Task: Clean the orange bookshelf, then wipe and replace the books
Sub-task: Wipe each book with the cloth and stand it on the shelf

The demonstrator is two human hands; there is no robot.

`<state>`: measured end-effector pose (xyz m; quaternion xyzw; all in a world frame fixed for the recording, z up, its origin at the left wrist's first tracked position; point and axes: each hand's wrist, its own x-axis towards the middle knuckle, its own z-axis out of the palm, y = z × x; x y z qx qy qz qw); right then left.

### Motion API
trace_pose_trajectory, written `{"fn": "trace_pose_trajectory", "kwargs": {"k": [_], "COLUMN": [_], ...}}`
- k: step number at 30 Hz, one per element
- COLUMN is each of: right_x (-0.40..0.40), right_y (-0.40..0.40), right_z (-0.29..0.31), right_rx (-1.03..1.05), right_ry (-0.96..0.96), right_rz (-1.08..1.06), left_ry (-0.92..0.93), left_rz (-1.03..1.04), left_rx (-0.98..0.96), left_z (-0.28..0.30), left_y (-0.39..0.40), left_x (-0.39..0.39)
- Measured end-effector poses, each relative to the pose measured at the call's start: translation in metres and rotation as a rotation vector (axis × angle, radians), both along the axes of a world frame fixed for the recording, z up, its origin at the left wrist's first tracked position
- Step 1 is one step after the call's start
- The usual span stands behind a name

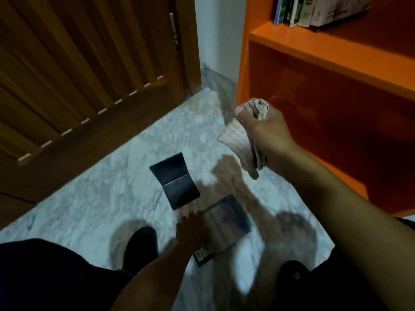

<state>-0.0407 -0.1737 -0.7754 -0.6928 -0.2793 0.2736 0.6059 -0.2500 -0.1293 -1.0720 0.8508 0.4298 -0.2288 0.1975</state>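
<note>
The orange bookshelf (325, 52) stands at the right, its lower compartment bare. My right hand (267, 131) is in front of that compartment, shut on a crumpled pale cloth (244, 140) that hangs down from the fist. Low in the middle, my left hand (190, 230) rests on the left edge of a green-edged book (226, 223) lying on the floor; motion blur hides whether the fingers grip it. A dark blue booklet (175, 180) lies spread open on the floor just beyond.
Several books (298, 10) stand on the upper shelf at top right. A brown slatted wooden door (89, 75) fills the left. The floor is pale marble (101, 198). My dark shoe (139, 245) and trousers sit at the bottom.
</note>
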Motion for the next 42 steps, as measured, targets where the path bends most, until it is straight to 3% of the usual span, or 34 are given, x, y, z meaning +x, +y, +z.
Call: {"fn": "trace_pose_trajectory", "kwargs": {"k": [6,14,18,25,28,32,36,38,42], "right_x": [0.001,0.006,0.015,0.033,0.025,-0.012,-0.029,-0.03,-0.029], "right_y": [-0.004,-0.01,-0.01,0.003,0.0,-0.011,-0.017,-0.02,-0.025], "right_z": [0.003,0.005,-0.003,-0.048,-0.051,-0.003,0.005,0.003,0.009], "right_rx": [0.005,-0.042,-0.044,0.036,0.074,0.106,0.144,0.12,0.108], "right_ry": [0.076,0.307,0.332,0.24,0.314,0.568,0.558,0.529,0.522], "right_rz": [-0.012,-0.023,-0.096,-0.336,-0.371,-0.21,-0.037,-0.005,0.081], "left_ry": [-0.026,-0.364,-0.63,-1.007,-1.142,-1.183,-1.098,-1.096,-1.247], "left_rz": [0.097,0.128,0.164,0.509,0.575,0.516,0.357,0.305,0.37], "left_rx": [-0.09,-0.264,-0.243,-0.404,-0.485,-0.522,-0.239,-0.195,-0.57], "left_z": [0.005,0.048,0.093,0.223,0.273,0.32,0.332,0.333,0.344], "left_y": [0.0,0.02,0.047,0.084,0.083,0.069,0.061,0.061,0.06], "left_x": [0.009,0.028,0.037,0.056,0.058,0.053,0.043,0.038,0.036]}}
